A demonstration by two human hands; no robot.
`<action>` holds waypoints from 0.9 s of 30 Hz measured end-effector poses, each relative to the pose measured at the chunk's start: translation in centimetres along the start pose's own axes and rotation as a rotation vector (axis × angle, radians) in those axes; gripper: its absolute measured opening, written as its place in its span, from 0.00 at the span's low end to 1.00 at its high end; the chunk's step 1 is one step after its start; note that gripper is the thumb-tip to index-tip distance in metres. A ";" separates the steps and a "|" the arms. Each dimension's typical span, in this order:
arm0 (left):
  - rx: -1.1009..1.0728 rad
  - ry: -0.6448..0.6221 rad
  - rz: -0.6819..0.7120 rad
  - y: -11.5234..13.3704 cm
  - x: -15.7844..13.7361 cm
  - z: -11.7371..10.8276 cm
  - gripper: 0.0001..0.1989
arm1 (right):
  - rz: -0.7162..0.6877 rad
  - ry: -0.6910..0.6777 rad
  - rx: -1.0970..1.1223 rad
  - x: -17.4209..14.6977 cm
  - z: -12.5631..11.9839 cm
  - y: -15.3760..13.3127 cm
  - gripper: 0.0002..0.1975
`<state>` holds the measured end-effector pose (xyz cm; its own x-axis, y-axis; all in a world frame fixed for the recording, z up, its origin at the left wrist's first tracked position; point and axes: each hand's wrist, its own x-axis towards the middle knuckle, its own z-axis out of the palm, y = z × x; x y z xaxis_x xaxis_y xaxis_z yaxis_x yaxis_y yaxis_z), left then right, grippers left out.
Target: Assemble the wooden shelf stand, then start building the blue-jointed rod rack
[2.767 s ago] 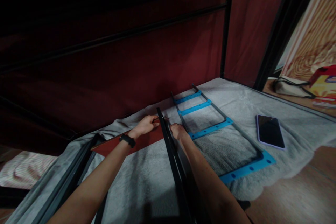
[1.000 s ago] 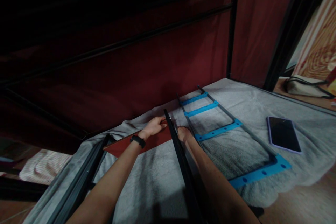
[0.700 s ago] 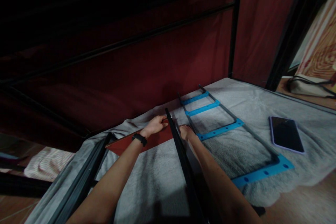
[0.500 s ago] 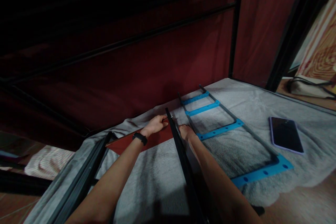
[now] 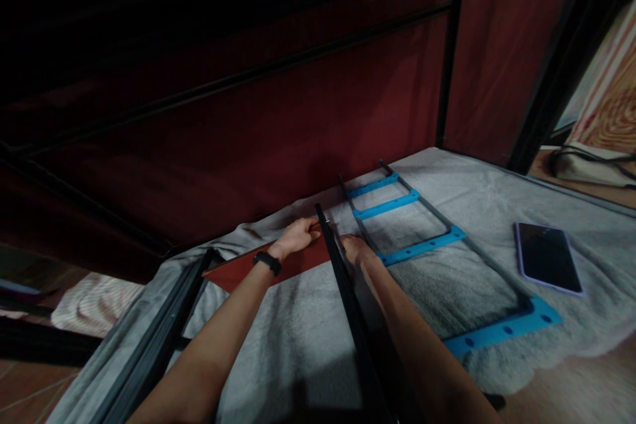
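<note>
We have the left hand (image 5: 298,235) closed on the reddish board (image 5: 291,270), thumb on its near face and fingers over its upper edge, right beside the black rail (image 5: 344,285); the right hand (image 5: 355,250) is on the other side of that rail, fingers curled in a narrow shape close to it, though we cannot tell whether they grip the rail, press it or hold something small. The board lies towards the far edge of the grey cloth (image 5: 293,344), reaching from near the dark bars (image 5: 159,334) at the cloth's left edge across to the black rail; whether its end touches the rail or slots into it we cannot make out.

The step in hand, as we judge it, is bringing board and rail together at that end; a further move there would call for a steady left hand on the board, the rail backed from its right side, and the two edges squared before any push; too much force could skew the rail.

To the right of our right forearm the blue-runged frame (image 5: 422,247) lies flat, its far end near the red panel (image 5: 298,146) behind the cloth's far edge; the phone (image 5: 549,257) lies screen up towards the cloth's right edge, well apart from our hands.
</note>
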<state>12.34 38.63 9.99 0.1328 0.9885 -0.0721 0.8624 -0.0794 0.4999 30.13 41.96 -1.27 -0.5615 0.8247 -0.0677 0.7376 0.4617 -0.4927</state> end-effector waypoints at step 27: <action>0.011 0.010 -0.021 0.4 -0.1 -0.2 0.12 | 0.037 0.005 -0.029 0.5 0.4 0.1 0.20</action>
<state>12.58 38.57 10.31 0.1098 0.9913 -0.0732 0.8702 -0.0603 0.4890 29.75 42.22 -1.71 -0.5315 0.8431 -0.0815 0.7687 0.4397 -0.4645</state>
